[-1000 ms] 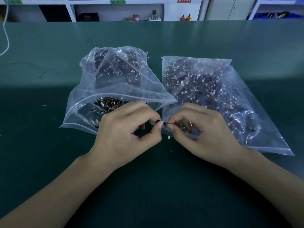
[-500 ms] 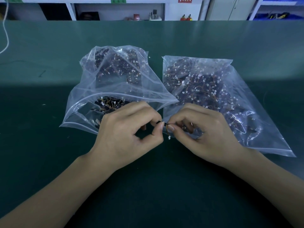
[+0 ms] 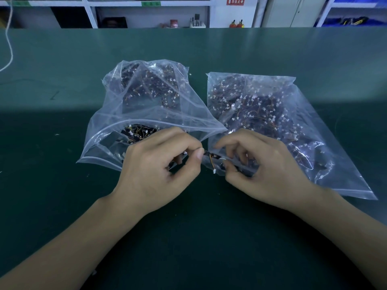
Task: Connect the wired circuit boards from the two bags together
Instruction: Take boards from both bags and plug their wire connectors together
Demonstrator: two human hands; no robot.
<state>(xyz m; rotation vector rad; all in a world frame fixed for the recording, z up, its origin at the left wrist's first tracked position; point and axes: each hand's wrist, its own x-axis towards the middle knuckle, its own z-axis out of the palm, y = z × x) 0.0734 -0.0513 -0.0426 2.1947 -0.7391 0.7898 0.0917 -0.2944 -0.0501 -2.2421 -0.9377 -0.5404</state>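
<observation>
Two clear plastic bags full of small dark wired circuit boards lie on the green table, the left bag (image 3: pixel 146 109) with its mouth open toward me and the right bag (image 3: pixel 276 122) flat. In front of them, my left hand (image 3: pixel 159 166) pinches the left end of a small wired circuit board (image 3: pixel 212 156) between thumb and forefinger. An orange-yellow wire hangs from the board and ends in a white connector (image 3: pixel 214 171). My right hand (image 3: pixel 263 164) curls its fingers round the board's right end, forefinger raised above it and thumb below; the contact itself is partly hidden.
The green table (image 3: pixel 188 237) stretches wide in front of and beside the bags. A white cable (image 3: pixel 9 49) hangs at the far left. Shelves with small items (image 3: pixel 173 23) stand behind the table's far edge.
My right forefinger and thumb have spread apart, uncovering the small board and its wire between my hands. The left hand and both bags have stayed in place.
</observation>
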